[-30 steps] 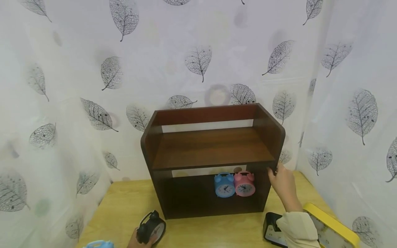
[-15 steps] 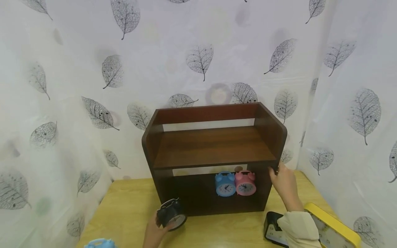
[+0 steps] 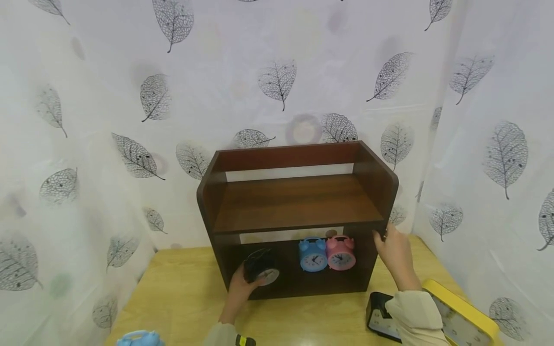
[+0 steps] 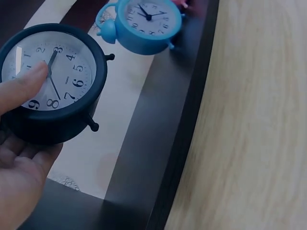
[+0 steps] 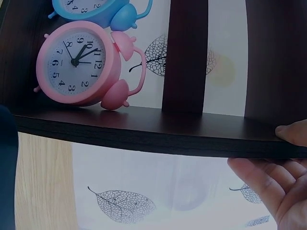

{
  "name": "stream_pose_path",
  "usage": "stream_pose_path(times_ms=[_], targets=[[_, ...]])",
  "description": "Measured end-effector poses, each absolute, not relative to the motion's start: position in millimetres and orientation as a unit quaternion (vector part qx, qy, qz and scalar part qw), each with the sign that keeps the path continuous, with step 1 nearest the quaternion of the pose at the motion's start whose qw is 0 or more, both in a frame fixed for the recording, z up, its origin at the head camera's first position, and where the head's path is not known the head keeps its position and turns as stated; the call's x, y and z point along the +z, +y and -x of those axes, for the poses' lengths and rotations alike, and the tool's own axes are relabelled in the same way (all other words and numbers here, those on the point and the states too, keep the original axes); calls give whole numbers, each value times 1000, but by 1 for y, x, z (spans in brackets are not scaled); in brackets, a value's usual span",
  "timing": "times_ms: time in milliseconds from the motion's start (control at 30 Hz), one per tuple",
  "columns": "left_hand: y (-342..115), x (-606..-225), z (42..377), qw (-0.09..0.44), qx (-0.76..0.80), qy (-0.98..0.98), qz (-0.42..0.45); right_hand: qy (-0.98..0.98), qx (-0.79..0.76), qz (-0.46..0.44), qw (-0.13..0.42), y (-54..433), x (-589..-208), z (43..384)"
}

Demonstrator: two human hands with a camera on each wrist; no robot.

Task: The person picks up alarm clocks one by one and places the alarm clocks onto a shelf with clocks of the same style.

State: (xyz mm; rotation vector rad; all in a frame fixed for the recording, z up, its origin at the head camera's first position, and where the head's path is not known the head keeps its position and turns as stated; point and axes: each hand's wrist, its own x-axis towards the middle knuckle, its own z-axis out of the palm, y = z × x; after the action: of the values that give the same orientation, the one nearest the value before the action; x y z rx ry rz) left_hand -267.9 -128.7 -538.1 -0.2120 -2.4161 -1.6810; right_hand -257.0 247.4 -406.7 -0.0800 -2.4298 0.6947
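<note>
My left hand holds a black alarm clock at the left part of the shelf's lower compartment. In the left wrist view the thumb lies across the glass of this black clock, with the fingers behind its body. My right hand grips the right side panel of the dark brown shelf. The right wrist view has the thumb on one face of that panel and the fingers on the other. Inside the lower compartment, a blue alarm clock and a pink alarm clock stand side by side.
On the wooden table, a black square clock and a yellow-framed clock lie by my right forearm. Another light-blue clock shows at the bottom left edge. A leaf-patterned curtain stands behind the shelf.
My left hand has carried the black alarm clock right and forward, from over the table in front of the shelf to the lower compartment. My right hand has kept its grip on the side panel.
</note>
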Motion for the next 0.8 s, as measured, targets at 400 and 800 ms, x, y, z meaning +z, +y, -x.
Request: stream_pose_path(times_ms=[400,800], targets=[[-119,-547,297,50,-569,-816,84,-916,263,33,302,247,-408,256],[-111,-553,313,8,-662,-746,75,-919,262,34,291,249,-405,257]])
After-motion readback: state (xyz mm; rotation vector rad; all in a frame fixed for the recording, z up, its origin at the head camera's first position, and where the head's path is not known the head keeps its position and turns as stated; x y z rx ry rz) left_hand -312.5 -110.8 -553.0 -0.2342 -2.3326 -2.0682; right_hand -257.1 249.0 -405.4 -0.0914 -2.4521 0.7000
